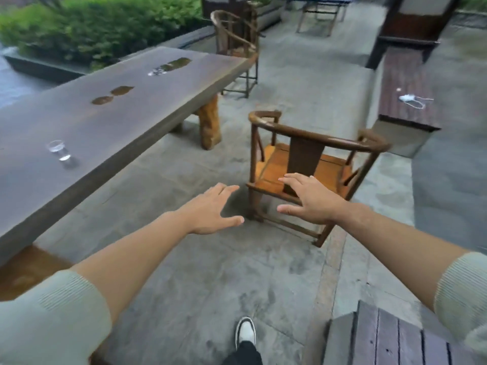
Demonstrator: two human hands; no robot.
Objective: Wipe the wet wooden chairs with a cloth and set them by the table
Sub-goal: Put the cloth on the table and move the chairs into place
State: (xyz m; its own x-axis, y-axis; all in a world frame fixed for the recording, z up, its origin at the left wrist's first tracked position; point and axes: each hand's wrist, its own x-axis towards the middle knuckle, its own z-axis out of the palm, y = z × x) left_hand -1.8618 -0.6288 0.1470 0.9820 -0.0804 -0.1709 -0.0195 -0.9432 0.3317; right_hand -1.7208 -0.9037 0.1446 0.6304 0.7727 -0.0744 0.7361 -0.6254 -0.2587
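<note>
Head view, and both arms are out front over the stone floor: left hand (213, 206) spread and holding nothing, right hand (307, 198) just as loose and bare, fingers fanned toward the near chair (311, 159), not yet touching it as far as I can tell. That chair stands on the floor off the long bench's (110, 122) right edge, apart from it, its back turned to us; a second chair (235, 51) sits by the bench's far right corner. No cloth in either hand, and I can't pick one out anywhere. The risk from here, I'd say: wet rounded wood slipping in bare hands on the lift, or a leg catching the paving joints if it's dragged. Puddles (168, 65) lie on the bench top, and a clear glass (59, 150) stands near its left edge, contents too blurred to call
</note>
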